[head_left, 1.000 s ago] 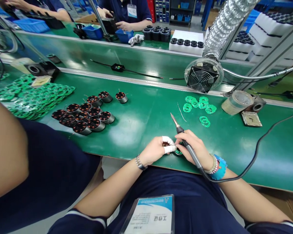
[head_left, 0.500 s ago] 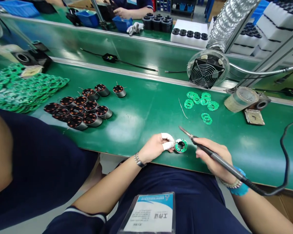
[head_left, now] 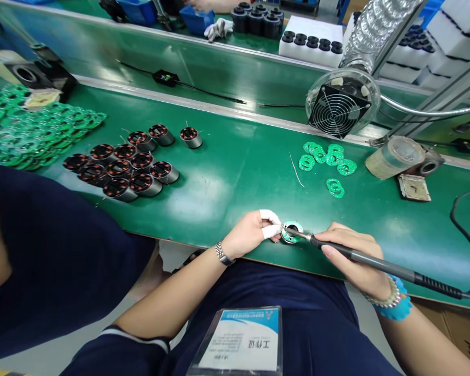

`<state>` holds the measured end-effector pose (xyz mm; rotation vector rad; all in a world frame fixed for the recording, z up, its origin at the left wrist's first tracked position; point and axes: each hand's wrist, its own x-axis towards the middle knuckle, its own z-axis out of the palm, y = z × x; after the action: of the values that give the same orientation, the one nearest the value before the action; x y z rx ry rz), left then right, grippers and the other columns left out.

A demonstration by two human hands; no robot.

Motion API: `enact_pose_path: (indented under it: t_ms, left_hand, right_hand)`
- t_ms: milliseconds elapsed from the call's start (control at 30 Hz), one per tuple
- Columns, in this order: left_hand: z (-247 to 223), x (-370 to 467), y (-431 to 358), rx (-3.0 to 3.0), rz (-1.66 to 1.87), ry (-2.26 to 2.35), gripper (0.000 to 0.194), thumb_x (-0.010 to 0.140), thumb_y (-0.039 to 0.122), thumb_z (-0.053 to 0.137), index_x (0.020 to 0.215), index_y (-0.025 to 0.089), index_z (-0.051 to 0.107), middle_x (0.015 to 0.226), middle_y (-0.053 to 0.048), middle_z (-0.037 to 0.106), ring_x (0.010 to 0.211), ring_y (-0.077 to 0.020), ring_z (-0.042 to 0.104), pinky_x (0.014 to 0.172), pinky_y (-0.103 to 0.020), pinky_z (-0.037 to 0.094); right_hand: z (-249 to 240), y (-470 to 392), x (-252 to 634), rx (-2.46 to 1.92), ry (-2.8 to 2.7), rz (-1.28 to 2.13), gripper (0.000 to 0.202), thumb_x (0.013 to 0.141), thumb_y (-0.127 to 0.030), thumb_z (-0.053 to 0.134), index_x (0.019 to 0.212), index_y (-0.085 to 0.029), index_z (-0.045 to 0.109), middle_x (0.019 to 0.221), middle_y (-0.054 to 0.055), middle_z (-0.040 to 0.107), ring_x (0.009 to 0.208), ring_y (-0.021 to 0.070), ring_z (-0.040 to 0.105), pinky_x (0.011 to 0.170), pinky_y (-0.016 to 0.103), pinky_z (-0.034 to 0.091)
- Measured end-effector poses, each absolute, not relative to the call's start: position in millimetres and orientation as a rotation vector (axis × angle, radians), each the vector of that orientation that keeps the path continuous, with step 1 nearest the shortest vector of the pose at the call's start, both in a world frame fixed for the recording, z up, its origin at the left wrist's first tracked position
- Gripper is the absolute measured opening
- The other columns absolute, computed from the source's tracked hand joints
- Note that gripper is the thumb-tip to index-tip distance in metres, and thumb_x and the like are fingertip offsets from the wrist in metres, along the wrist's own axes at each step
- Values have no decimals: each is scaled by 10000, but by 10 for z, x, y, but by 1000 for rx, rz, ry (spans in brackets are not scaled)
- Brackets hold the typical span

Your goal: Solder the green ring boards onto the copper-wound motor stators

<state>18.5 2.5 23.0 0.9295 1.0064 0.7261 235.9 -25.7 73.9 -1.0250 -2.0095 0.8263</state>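
In the head view, the left hand (head_left: pixel 250 234), with white covers on its thumb and a finger, holds the left edge of a ring-shaped circuit board (head_left: pixel 298 228) in a narrow pinch. The board lies near the front edge of the green workbench (head_left: pixel 227 190), seated on a round part that is mostly hidden; whether a wire is also caught between the fingertips is too small to tell. The right hand (head_left: pixel 354 253) is closed around the handle of a soldering iron (head_left: pixel 370 259), pen fashion. The iron points left, its tip over the board close to the covered fingertips; contact is too fine to make out. Its cord runs off to the right.

Beyond the hands, a thin strand of wire (head_left: pixel 296 169) lies just beside a loose group of green circuit boards (head_left: pixel 335 156). A fan (head_left: pixel 339 107) stands behind them under a silver duct, with a cloudy tub (head_left: pixel 394 156) and a sponge tray (head_left: pixel 414 188) to its right. Well to the left sit a cluster of wound stators (head_left: pixel 121 167), one more stator (head_left: pixel 190 137) a little apart, and a big heap of green boards (head_left: pixel 43 133).
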Motion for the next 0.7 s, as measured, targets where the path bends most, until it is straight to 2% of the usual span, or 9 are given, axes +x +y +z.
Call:
enact_pose_path:
  t_ms: [233, 333, 433, 533, 700]
  left_hand:
    - [217, 186, 22, 916, 738, 1006, 92, 672, 144, 644, 682, 114, 557, 574, 5, 616, 548, -96, 605, 572, -212, 493]
    - [209, 183, 20, 934, 735, 1007, 98, 667, 148, 653, 681, 118, 561, 577, 3, 617, 546, -96, 605, 574, -213, 490]
    - [212, 194, 22, 941, 743, 1004, 103, 665, 151, 656, 690, 117, 562, 577, 4, 616, 547, -97, 604, 573, -212, 489]
    - [213, 200, 19, 942, 749, 998, 109, 670, 156, 655, 698, 112, 559, 583, 0, 619, 548, -96, 603, 579, -216, 498]
    - [178, 75, -39, 958, 781, 1008, 197, 690, 206, 672, 851, 127, 590, 734, -27, 668, 662, -129, 648, 669, -264, 525]
  right_hand:
    - [736, -275, 2394, -1023, -2004, 823, 191, 790, -103, 574, 940, -182, 662, 773, 50, 666, 676, 150, 583, 597, 286, 481]
    - [705, -247, 2398, -1025, -2001, 806, 228, 814, -127, 565, 1022, -200, 624, 777, 38, 660, 696, 149, 600, 625, 282, 491]
    - [632, -147, 2336, -970, -2114, 785, 250, 840, -147, 547, 1082, -206, 576, 913, 60, 666, 854, 167, 625, 754, 292, 509]
    - [537, -26, 2245, -909, -2265, 822, 311, 830, -176, 575, 1137, -191, 528, 1110, 100, 611, 1053, 193, 573, 906, 319, 471]
    - [434, 10, 2194, -982, -2283, 837, 310, 828, -220, 585, 1130, -209, 518, 1026, 72, 626, 924, 167, 619, 825, 287, 505]
